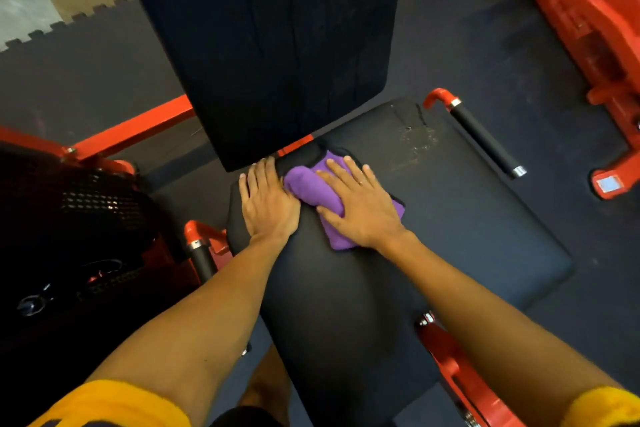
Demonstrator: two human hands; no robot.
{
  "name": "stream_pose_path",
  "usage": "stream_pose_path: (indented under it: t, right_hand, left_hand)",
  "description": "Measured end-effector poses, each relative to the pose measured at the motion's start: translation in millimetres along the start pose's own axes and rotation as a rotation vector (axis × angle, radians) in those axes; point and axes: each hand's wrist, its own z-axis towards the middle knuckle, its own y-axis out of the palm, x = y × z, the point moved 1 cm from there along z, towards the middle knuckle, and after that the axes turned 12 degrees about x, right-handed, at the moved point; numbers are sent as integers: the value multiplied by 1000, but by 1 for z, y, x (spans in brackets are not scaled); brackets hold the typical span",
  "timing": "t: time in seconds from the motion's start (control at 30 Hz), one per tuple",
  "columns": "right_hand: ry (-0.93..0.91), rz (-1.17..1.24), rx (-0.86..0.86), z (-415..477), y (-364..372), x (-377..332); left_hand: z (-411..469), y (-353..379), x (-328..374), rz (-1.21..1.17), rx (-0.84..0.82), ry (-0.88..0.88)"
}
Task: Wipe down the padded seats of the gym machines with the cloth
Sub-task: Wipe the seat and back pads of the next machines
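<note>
The right hand (360, 208) lies flat on a bunched purple cloth (308, 187), fingers spread and straight, pressing it down. Just beside it, the left hand (268, 201) rests palm-down with fingers together on the black seat pad (450, 218). The cloth sits at the seat's rear edge, close under the upright black backrest pad (270, 45). A black-gripped handle (485, 139) on the red frame (138, 128) flanks the seat.

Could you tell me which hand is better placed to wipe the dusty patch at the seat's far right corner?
Likely the right hand: it presses the cloth on the seat pad, nearer the dusty patch; the left hand holds nothing.
</note>
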Motion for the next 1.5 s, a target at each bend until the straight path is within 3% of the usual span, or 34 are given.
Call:
stream_pose_path:
  t: [0.1, 0.2, 0.27, 0.33, 0.43, 0.57, 0.67, 0.83, 0.97, 1.07, 1.17, 1.33, 1.4, 1.5]
  right_hand:
    - [141, -127, 46, 22, -6, 27]
    - [339, -108, 89, 66, -2, 18]
    - [279, -47, 78, 91, 5, -8]
    - [95, -7, 6, 103, 13, -31]
    - [-40, -50, -9, 111, 6, -19]
    - [113, -182, 35, 119, -8, 35]
    - [201, -199, 89, 122, -3, 21]
    - [111, -9, 121, 108, 6, -24]
    - [61, -30, 98, 95, 5, -7]
    - [266, -86, 177, 92, -1, 27]
    - [429, -27, 222, 90, 5, 16]
    - [269, 123, 199, 38, 13, -32]
    - [237, 68, 184, 13, 7, -16]
    - [357, -18, 196, 7, -7, 31]
  left_hand:
    - [1, -1, 4, -12, 43, -18]
    - [0, 0, 4, 0, 70, -7]
    - [0, 1, 3, 5, 75, 0]
    - [-2, 2, 1, 13, 76, 25]
    - [0, 3, 0, 18, 81, 16]
    - [2, 0, 4, 22, 99, -6]
    - [2, -1, 5, 40, 86, -3]
    - [2, -4, 5, 24, 75, 10]
    - [2, -7, 7, 34, 49, 19]
    - [2, -6, 8, 62, 37, 8]
    - [3, -6, 8, 64, 31, 3]
    - [2, -7, 5, 21, -7, 34]
    - [5, -6, 4, -15, -4, 9]
    - [9, -8, 10, -57, -12, -4]
